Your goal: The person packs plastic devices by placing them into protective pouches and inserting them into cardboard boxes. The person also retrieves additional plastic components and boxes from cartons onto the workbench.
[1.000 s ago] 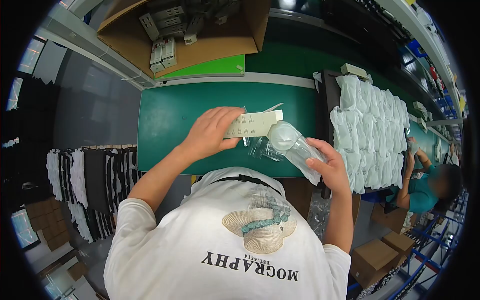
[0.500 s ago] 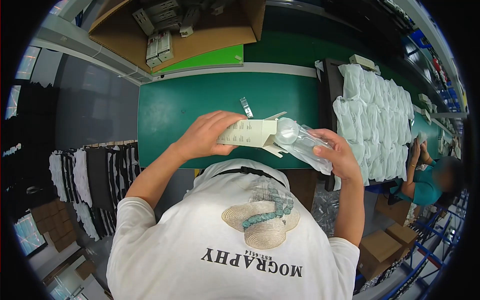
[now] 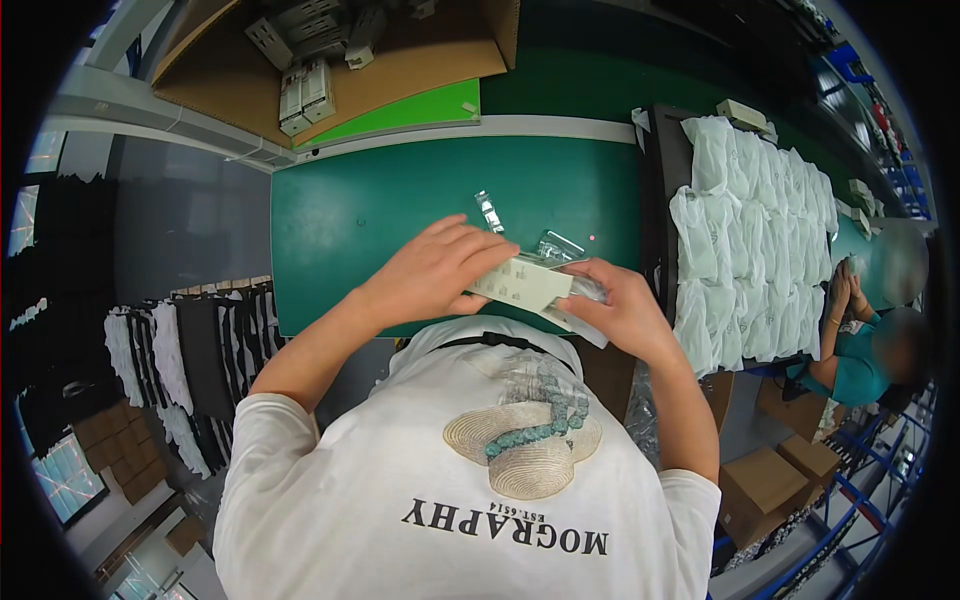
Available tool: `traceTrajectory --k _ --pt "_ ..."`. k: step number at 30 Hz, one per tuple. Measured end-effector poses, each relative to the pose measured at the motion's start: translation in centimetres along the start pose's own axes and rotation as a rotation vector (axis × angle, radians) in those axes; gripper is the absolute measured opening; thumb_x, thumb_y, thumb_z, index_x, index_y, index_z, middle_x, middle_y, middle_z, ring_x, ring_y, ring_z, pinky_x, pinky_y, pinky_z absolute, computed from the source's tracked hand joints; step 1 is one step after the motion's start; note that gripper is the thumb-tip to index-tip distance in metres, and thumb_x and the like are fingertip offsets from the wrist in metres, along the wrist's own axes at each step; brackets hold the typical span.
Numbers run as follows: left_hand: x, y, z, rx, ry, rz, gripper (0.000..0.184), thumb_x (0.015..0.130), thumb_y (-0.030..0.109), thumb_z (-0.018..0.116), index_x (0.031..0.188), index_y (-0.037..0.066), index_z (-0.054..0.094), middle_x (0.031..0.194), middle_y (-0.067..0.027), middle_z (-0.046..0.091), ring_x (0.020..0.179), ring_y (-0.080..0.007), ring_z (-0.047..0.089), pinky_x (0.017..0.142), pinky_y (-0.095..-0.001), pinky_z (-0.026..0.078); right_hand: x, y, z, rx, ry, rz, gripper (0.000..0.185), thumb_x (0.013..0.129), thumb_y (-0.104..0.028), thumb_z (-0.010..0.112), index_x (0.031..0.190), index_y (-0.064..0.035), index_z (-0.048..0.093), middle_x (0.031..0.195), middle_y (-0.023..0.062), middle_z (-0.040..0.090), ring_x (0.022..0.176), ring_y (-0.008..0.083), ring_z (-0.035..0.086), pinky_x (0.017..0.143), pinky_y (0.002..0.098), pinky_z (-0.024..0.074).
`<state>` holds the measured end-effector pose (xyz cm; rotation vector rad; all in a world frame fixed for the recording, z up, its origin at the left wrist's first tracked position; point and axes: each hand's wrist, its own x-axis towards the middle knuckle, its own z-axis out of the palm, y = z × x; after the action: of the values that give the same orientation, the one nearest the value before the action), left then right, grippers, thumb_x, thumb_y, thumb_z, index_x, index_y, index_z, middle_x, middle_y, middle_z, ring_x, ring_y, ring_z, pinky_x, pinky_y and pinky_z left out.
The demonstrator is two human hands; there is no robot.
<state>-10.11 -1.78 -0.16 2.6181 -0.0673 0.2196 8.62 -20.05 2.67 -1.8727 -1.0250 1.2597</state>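
My left hand (image 3: 440,268) is closed around a small cream carton (image 3: 522,284) with printed text, tilted above the green table. At the carton's open right end, my right hand (image 3: 625,308) grips a clear plastic-wrapped item (image 3: 588,288). Most of that item is hidden by the carton and my fingers. Just beyond the carton lies a clear plastic packet (image 3: 560,246). A small shiny silver packet (image 3: 487,211) rests on the table farther back.
Rows of white wrapped packs (image 3: 745,240) stand on a dark tray at the right. A large cardboard box (image 3: 420,85) with small cartons is at the back left. The green table (image 3: 350,230) lies in front of me. Another person (image 3: 850,350) sits at the far right.
The plastic-wrapped item has gone into the carton's open end, and my right hand has moved left, up against the carton. The carton has tilted down to the right.
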Motion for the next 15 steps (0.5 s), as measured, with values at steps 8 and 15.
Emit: traceTrajectory --k 8,15 --pt "2.3 -3.3 1.8 -0.107 -0.061 -0.199 0.059 0.07 0.023 0.074 0.121 0.006 0.05 0.115 -0.0128 0.058 0.107 -0.031 0.055 0.094 -0.0432 0.042 4.6 5.2 1.0 0.613 0.179 0.008 0.032 0.081 -0.012 0.07 0.109 0.0002 0.063 0.094 0.0096 0.066 0.087 0.0136 0.06 0.074 0.0278 0.0489" --pt "17.1 -15.5 2.6 0.064 0.135 -0.307 0.057 0.075 0.03 0.072 0.12 0.003 0.049 0.112 -0.019 0.057 0.106 -0.0384 0.054 0.088 -0.0449 0.045 10.9 7.2 3.3 -0.393 0.489 -0.357 0.032 0.076 -0.028 0.072 0.095 -0.0031 0.064 0.092 0.0138 0.062 0.082 0.03 0.058 0.073 0.0403 0.0457"
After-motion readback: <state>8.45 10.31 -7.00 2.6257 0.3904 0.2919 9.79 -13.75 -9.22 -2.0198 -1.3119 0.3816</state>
